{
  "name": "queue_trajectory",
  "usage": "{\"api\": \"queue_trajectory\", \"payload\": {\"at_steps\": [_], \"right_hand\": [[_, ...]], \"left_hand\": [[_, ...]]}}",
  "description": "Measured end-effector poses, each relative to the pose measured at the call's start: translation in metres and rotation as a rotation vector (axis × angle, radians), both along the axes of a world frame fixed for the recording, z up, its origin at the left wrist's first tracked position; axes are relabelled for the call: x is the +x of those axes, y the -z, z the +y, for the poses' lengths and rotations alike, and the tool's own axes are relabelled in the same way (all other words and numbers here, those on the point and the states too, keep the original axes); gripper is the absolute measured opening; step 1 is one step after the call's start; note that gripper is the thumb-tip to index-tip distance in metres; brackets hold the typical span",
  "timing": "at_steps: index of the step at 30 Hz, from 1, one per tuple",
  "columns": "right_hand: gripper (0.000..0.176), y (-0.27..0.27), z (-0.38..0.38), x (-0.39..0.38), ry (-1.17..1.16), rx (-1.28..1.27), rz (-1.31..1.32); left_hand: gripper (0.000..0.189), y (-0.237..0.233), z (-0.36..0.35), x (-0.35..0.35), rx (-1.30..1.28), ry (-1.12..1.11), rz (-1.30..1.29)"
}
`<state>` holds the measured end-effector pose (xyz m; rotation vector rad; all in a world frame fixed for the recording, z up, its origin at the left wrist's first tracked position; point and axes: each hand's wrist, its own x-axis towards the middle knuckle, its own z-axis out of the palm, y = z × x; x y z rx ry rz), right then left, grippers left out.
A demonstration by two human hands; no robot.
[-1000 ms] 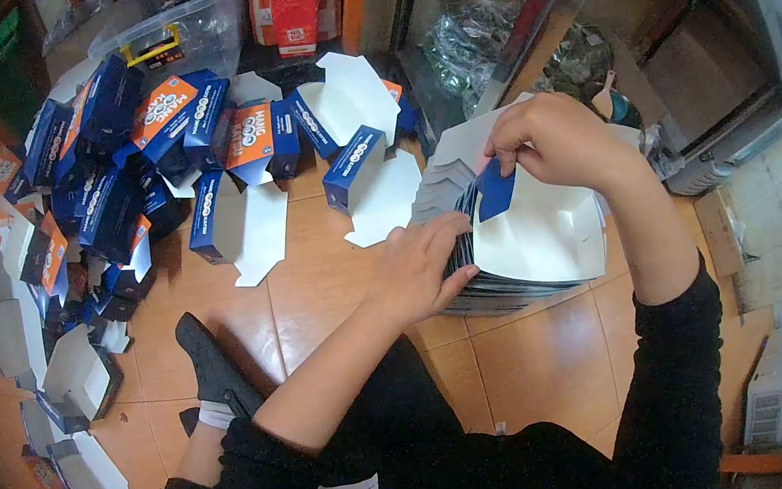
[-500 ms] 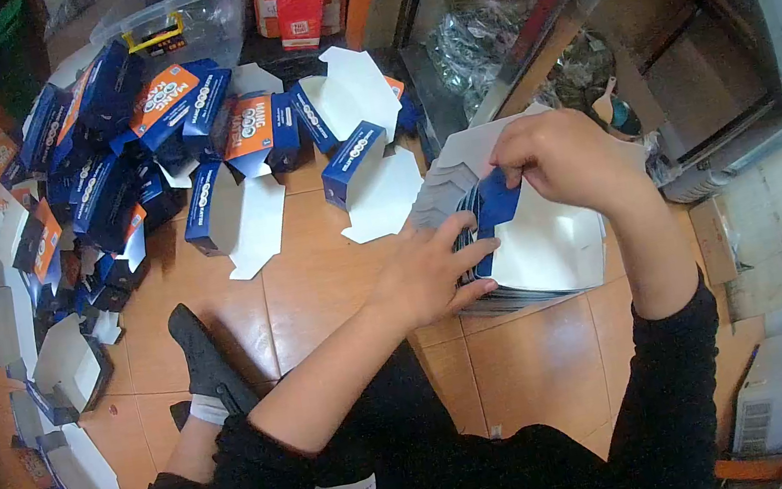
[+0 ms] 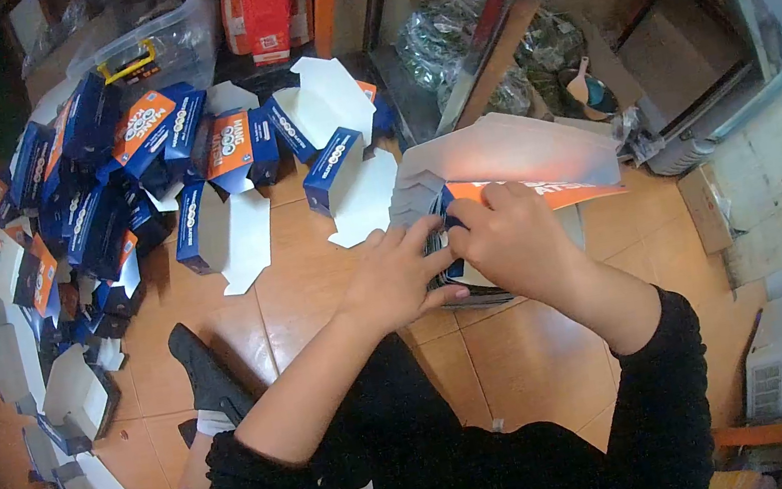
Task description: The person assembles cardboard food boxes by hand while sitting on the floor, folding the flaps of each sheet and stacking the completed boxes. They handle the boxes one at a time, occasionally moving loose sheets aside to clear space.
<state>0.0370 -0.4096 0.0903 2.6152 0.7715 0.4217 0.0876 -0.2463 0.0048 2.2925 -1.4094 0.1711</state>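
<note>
A stack of flat cardboard box blanks point(image 3: 487, 293) lies on the floor before me, white insides up. The top box blank point(image 3: 519, 156) is partly lifted and bent, showing a strip of its orange printed outside beneath the white. My right hand point(image 3: 516, 236) is closed with its fingertips pinching the blue and orange edge of this blank. At the left side of the stack, my left hand point(image 3: 391, 275) grips the blank's blue end flap between thumb and fingers, close to the right fingertips. The exact fingertip contact is partly hidden.
Several partly folded blue and orange boxes point(image 3: 141, 130) are heaped at the left. Open boxes point(image 3: 336, 182) stand between heap and stack. Behind are a clear plastic bin point(image 3: 187, 32), a wooden frame point(image 3: 518, 13) and plastic bags point(image 3: 452, 43). A carton point(image 3: 704, 208) is at right.
My right hand has moved left and down towards my left hand. The top blank has tilted up, so its orange outside now shows. The view has shifted slightly.
</note>
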Motion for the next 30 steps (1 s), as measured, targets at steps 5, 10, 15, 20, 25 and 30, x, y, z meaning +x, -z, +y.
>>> {"api": "queue_trajectory", "payload": {"at_steps": [5,10,15,20,25,30], "right_hand": [[0.006,-0.013,0.004,0.002,0.018,-0.008,0.06],[0.005,-0.033,-0.002,0.028,-0.033,0.027,0.125],[0.007,-0.027,0.017,0.024,-0.001,-0.021,0.132],[0.01,0.001,0.026,0.004,0.003,0.055,0.085],[0.011,0.009,0.011,-0.01,0.096,0.147,-0.04],[0.01,-0.007,-0.007,0.011,0.022,0.143,0.009]], "left_hand": [[0.052,0.003,0.004,-0.002,-0.029,0.019,-0.008],[0.053,0.002,0.007,-0.001,-0.07,0.034,0.012],[0.049,0.003,0.008,-0.001,-0.018,0.024,-0.027],[0.045,0.013,0.01,0.001,-0.049,0.015,0.024],[0.041,0.014,0.013,0.004,-0.146,0.087,0.091],[0.043,0.015,0.01,0.0,-0.194,0.008,0.268]]}}
